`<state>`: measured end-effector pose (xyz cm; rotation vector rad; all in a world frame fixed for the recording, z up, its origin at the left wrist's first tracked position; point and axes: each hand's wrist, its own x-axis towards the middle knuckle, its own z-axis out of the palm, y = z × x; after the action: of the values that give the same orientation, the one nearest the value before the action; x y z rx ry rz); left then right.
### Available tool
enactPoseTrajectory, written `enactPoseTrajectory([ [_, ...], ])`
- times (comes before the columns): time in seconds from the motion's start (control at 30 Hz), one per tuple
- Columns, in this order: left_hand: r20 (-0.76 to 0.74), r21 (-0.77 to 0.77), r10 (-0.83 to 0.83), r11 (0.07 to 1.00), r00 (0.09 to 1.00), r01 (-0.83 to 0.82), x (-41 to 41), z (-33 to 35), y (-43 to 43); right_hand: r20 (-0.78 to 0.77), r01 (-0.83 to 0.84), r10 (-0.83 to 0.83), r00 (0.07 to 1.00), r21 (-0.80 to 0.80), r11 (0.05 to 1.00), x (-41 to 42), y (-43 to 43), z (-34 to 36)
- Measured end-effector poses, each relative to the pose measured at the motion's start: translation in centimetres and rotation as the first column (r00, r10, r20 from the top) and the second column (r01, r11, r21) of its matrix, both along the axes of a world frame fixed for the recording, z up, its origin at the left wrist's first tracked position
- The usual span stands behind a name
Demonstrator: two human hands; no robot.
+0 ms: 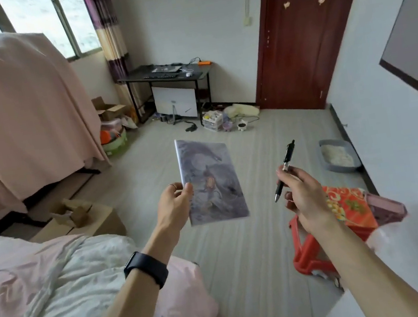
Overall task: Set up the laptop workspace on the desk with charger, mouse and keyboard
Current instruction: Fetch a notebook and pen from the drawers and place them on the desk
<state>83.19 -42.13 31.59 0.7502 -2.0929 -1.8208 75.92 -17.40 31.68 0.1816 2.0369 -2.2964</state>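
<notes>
- A thin book (pixel 211 182) is pinched at its edge by the left hand (pixel 174 205).
- A black pen (pixel 285 169) is gripped by the right hand (pixel 304 195).
- The desk (pixel 162 79) is seen far across the room.

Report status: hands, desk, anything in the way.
Left hand holds notebook, right hand holds pen. Desk across room; laptop, keyboard, mouse on it. Clutter on floor by desk.

Glossy paper cover on the notebook (pixel 211 182); black plastic pen (pixel 285 171) with metal band; dark polished wooden door (pixel 300 34); soft, rumpled cloth bedding (pixel 56 275).
</notes>
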Motion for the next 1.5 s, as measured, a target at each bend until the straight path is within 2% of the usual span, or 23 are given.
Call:
enactPoseTrajectory([
  [0.3, 0.042, -0.007, 0.056, 0.998, 0.998, -0.056, -22.7, -1.4, -10.4, -0.075, -0.035, 0.047, 0.996, 0.153, 0.988, -24.0, -5.7, 1.5],
  [0.53, 0.078, -0.041, 0.036, 0.999, 0.996, -0.033, -37.3, -1.4, -17.5, -0.116, -0.092, 0.124, 0.986, 0.252, 0.963, -37.5, -10.2, 2.3],
  [0.8, 0.091, -0.078, 0.065, 0.995, 0.994, -0.058, -56.1, -1.3, -24.6, -0.139, -0.128, 0.168, 0.976, 0.258, 0.958, -56.4, -18.0, 0.4],
  [0.97, 0.113, -0.08, 0.139, 0.988, 0.984, -0.13, -66.3, -0.6, -30.4, -0.134, -0.23, 0.267, 0.954, 0.24, 0.943, -70.2, -26.0, 0.3],
  [1.23, 0.089, -0.074, 0.273, 0.961, 0.958, -0.267, -78.2, -0.2, -43.3, -0.135, -0.403, 0.442, 0.887, 0.244, 0.882, -87.1, -41.6, 0.8],
  [1.5, 0.034, 0.028, 0.199, 0.979, 0.979, -0.2, -92.1, -0.5, -58.4, -0.114, -0.462, 0.498, 0.86, 0.245, 0.852, -101.9, -57.9, -1.3],
])
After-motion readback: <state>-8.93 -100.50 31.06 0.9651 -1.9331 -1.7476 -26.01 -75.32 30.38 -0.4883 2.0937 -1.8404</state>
